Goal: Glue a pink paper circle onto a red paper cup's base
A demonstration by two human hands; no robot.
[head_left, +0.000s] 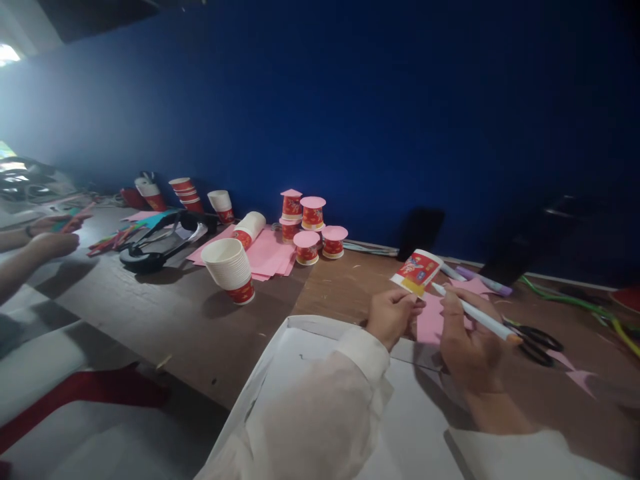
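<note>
My left hand (393, 316) pinches the rim of a tilted red and white paper cup (419, 270) that has a yellow patch near its lower edge. In my right hand (470, 340) is a white marker (485, 319) with an orange end, its tip close to the right side of the cup. Pink paper (429, 321) lies beneath, between my hands. Black-handled scissors (537, 343) rest just right of my right hand.
Several small cups with pink paper tops (306, 243) stand at the centre back. Stacked white cups (227, 263), pink sheets (274, 252) and a black headset (160, 250) lie to the left. Another person's hands (56, 241) are at far left. A white box (285, 340) is in front.
</note>
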